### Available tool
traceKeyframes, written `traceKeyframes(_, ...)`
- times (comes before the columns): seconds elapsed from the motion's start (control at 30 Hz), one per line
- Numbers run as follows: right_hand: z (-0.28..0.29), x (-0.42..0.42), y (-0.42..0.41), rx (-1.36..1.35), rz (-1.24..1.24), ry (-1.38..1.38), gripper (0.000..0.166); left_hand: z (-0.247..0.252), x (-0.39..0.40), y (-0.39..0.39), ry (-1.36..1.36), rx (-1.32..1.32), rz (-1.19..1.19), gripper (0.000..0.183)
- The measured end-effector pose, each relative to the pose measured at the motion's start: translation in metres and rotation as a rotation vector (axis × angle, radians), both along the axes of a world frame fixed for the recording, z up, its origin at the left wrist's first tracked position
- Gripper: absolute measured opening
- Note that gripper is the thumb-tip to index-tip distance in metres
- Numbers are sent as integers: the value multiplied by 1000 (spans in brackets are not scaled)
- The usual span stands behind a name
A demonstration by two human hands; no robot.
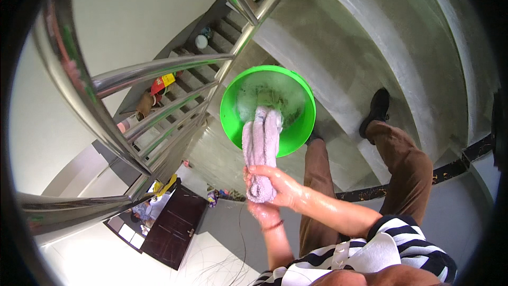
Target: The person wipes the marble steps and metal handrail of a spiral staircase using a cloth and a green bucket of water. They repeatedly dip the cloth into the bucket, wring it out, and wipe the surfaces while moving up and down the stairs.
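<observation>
A folded, wet pinkish-grey cloth (pixel 260 143) hangs from my two hands, its far end over and partly inside a green plastic bucket (pixel 307 127). Sudsy water (pixel 274 87) with dark bits shows in the bucket. My right hand (pixel 279 184) is wrapped around the near part of the cloth, thumb across its top. Behind and below it, my left hand (pixel 264 210) also grips the cloth near its rolled end; most of its fingers are hidden. Both forearms look wet, and a thin reddish band circles the left wrist.
Curved concrete steps (pixel 337 43) rise at the right, where my feet in dark shoes (pixel 379 107) stand. A metal railing (pixel 158 67) runs along the left, with a lower stair flight (pixel 190 75) holding several items beyond it. A dark door (pixel 174 226) is at the lower left.
</observation>
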State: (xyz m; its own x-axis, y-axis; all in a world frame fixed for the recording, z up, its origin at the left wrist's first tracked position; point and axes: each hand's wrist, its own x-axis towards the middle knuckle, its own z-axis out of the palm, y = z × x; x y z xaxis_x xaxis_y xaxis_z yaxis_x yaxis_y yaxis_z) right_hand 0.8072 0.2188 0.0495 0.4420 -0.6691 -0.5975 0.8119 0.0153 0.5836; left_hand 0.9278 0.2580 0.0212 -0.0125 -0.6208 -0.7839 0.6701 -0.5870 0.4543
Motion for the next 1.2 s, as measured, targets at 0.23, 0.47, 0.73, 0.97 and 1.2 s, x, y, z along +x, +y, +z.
traceKeyframes(0.23, 36, -14, -2, 69, -459, -499, 52, -74, -79, -41, 931, 56, 133, 43)
traceKeyframes(0.47, -12, -68, 24, -98, 152, 136, 33, -99, -102, -111, 1128, 42, -5, 40)
traceKeyframes(0.73, -48, -82, 4, -733, 1607, 1995, 23, -119, -58, -147, 23, 151, -787, 11)
traceKeyframes(0.97, -112, -108, -4, -766, 1523, 2599, 31, -95, -63, -151, -251, 140, -664, 30)
traceKeyframes(1.2, -107, -72, -1, -139, 193, 402, 92, -55, -102, -109, -329, -306, -612, 52)
